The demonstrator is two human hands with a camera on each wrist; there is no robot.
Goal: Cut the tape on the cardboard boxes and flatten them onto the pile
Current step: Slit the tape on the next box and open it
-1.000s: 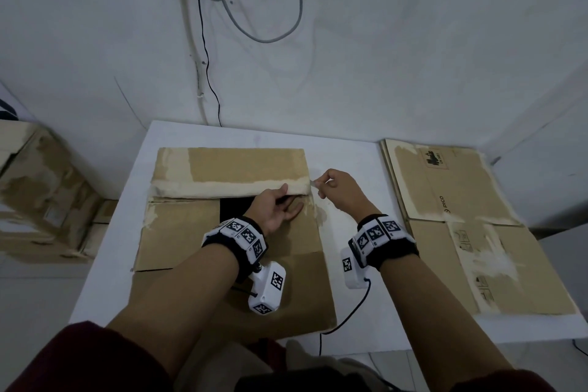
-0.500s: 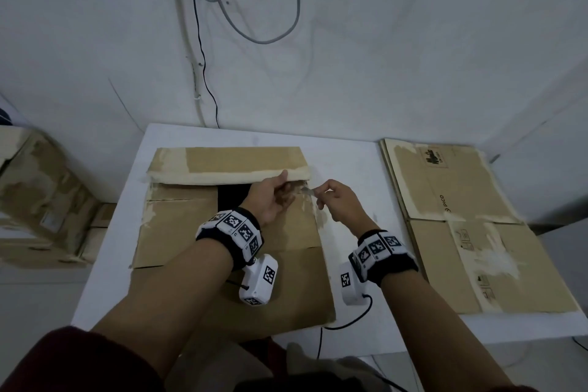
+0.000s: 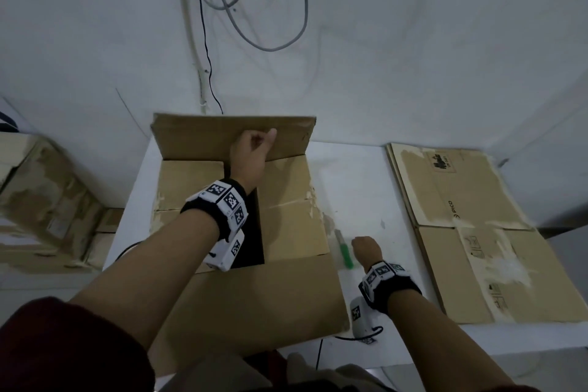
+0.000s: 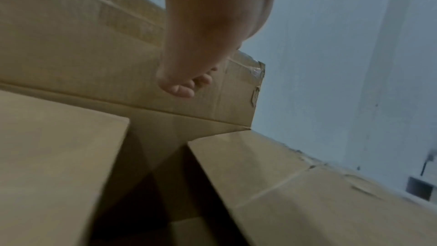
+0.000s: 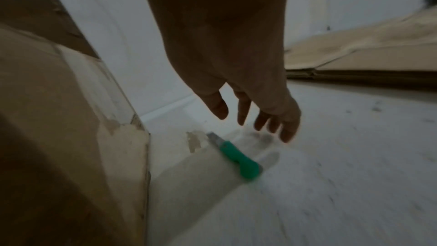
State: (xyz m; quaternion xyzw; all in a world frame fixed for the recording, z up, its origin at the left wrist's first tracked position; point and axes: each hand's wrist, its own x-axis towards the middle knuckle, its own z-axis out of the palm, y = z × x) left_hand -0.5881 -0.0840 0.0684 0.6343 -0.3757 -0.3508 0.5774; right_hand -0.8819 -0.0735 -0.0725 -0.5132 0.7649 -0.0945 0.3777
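Note:
A cardboard box (image 3: 286,232) stands on the white table (image 3: 366,194). Its far flap (image 3: 197,140) stands upright. My left hand (image 3: 251,149) is against that flap's inner face with curled fingers and the thumb up; in the left wrist view the curled fingers (image 4: 184,85) lie on the flap and clasp nothing. The near flap (image 3: 264,302) hangs toward me. Two inner flaps leave a dark gap (image 3: 251,232). A green utility knife (image 3: 345,253) lies on the table right of the box. My right hand (image 3: 366,247) hovers just beside it, fingers (image 5: 250,117) loose and empty above the knife (image 5: 238,158).
A pile of flattened boxes (image 3: 471,200) lies on the table's right side, also seen low in the right wrist view (image 5: 366,57). More taped boxes (image 3: 41,200) stand on the floor to the left. Cables (image 3: 254,9) hang on the wall behind.
My left hand has swung the far flap from flat to upright. My right hand pulled back toward me and let go of the knife, which now lies on the table.

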